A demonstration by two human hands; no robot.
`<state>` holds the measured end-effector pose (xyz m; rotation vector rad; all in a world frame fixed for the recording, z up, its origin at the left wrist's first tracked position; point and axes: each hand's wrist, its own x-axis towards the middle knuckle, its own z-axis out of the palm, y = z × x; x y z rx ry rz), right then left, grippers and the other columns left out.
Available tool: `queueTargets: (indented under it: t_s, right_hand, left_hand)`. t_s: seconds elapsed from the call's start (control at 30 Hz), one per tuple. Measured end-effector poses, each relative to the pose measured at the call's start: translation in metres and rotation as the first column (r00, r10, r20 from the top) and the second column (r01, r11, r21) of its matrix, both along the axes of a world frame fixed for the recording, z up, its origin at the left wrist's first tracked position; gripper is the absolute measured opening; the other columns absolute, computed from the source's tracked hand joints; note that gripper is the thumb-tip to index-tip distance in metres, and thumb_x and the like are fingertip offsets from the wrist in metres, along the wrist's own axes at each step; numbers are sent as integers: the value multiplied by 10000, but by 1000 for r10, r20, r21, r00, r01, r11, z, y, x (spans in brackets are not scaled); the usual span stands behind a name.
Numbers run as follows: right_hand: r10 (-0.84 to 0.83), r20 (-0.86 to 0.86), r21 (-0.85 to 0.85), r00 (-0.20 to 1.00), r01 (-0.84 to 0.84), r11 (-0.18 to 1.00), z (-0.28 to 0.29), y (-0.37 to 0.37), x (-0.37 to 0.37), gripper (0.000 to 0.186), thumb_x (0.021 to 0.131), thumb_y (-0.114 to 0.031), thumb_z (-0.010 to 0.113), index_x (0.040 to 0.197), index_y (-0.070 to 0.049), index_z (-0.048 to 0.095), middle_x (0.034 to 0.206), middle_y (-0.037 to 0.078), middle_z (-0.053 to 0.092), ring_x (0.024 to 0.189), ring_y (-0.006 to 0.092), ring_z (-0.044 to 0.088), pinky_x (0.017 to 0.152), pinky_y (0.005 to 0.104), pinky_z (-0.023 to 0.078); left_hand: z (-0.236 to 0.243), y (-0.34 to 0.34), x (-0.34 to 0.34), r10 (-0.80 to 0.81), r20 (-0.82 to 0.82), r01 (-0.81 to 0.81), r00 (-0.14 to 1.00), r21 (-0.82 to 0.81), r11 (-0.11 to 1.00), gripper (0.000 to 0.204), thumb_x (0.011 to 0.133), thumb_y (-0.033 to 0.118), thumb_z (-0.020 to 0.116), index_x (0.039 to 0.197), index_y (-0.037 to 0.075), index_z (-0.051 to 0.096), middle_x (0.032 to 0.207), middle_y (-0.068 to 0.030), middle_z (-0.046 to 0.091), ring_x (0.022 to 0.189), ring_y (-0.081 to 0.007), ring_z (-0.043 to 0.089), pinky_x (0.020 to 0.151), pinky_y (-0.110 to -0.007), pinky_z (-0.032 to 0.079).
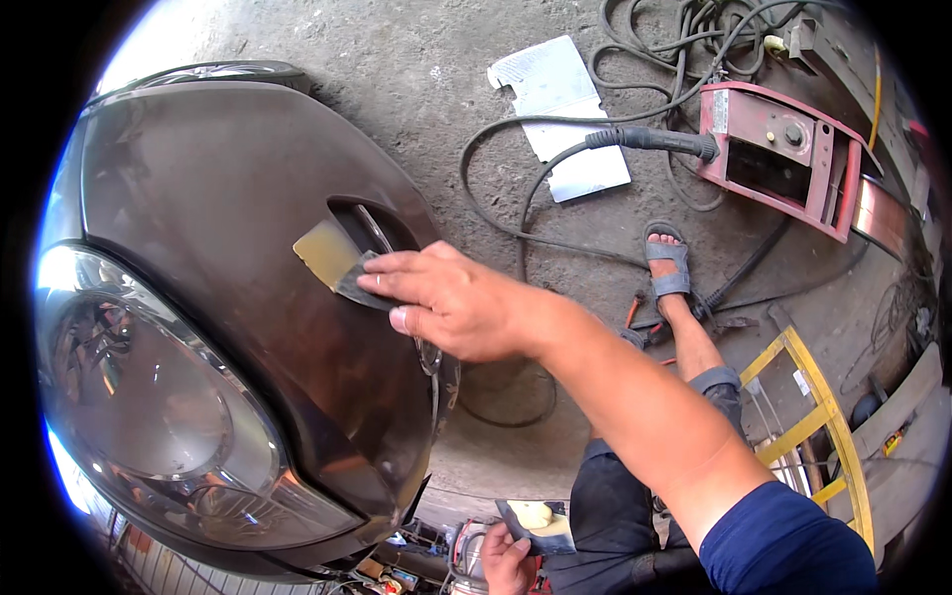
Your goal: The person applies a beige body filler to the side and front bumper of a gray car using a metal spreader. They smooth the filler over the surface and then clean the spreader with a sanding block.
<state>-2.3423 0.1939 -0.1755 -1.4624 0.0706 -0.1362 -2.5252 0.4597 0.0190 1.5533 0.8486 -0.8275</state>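
Filler spreader [337,266], a flat dark blade with a smear of yellowish-tan putty over its front half, lies pressed against the dark brown car bumper [228,198], right at the lower edge of a small slot-shaped opening [372,223] in the panel. The putty patch is roughly square, pale and slightly glossy, and it stands out sharply against the dark paint around it. The right hand [456,302] reaches in across the panel, and its fingers [397,288] are clamped on the rear edge of the blade, thumb beneath and the others laid flat on top.

Below and to the left of the blade sits the large clear headlight [159,407], reflecting the sky. Down at the lower edge of the view, the left hand [506,560] grips a dark flat mixing board [540,526] carrying a lump of pale yellow putty [535,514]; the fingers are curled around the board's edge.

On the concrete floor [416,79] beyond the bumper lie a piece of bare sheet metal [565,114], a tangle of black cables [654,40] and a red welding machine [783,154]. The person's sandalled foot [669,268] rests on the floor, and a yellow frame [823,426] stands at the right.
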Motion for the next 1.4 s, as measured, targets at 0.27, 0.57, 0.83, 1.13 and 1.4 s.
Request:
queueTargets:
  t_s: [0.27, 0.57, 0.83, 1.13, 1.4]
  right_hand:
    - [-176, -38, 47, 984, 177, 983, -1, 55, -45, 460, 829, -164, 630, 1270, -48, 570, 1358, 143, 499, 1098, 334, 492, 996, 396, 378]
    - [-256, -133, 73, 957, 267, 961, 12, 107, -79, 501, 804, -170, 656, 1285, -70, 556, 1365, 115, 488, 1123, 315, 462, 988, 408, 398]
    - [-84, -161, 182, 983, 113, 977, 22, 112, -116, 500, 825, -188, 654, 1297, -59, 552, 1367, 141, 487, 1176, 314, 464, 1005, 404, 392]
    - [-53, 187, 554, 981, -61, 830, 55, 44, -158, 442, 819, -163, 699, 1242, -66, 618, 1373, 127, 495, 1199, 307, 483, 1035, 410, 371]
    - [-147, -20, 8, 989, 147, 989, 62, 11, -148, 394, 745, -184, 739, 1124, -92, 680, 1293, 85, 557, 1160, 347, 475, 972, 450, 395]
  left_hand:
    - [-5, 0, 1, -41, 31, 40, 999, 19, 999, 379, 754, 5, 566, 1122, -73, 527, 1071, -201, 639, 1021, -273, 609, 994, -410, 423]
    - [6, 8, 8, 1, 124, -7, 992, 47, 999, 396, 712, 2, 564, 1109, 10, 572, 1085, -154, 643, 1041, -281, 605, 995, -433, 435]
    - [8, -30, 43, -11, 323, -15, 946, 77, 997, 443, 697, 48, 604, 1132, -16, 554, 1108, -170, 612, 1046, -298, 579, 988, -440, 425]
    - [-6, -92, 87, -66, 602, 63, 796, 26, 998, 440, 917, 20, 530, 1333, 44, 390, 1313, -145, 515, 1197, -251, 508, 1062, -423, 368]
    - [-4, -92, 97, -189, 665, 113, 723, 156, 981, 420, 936, 8, 505, 1340, 26, 390, 1293, -147, 532, 1170, -233, 525, 1039, -417, 399]
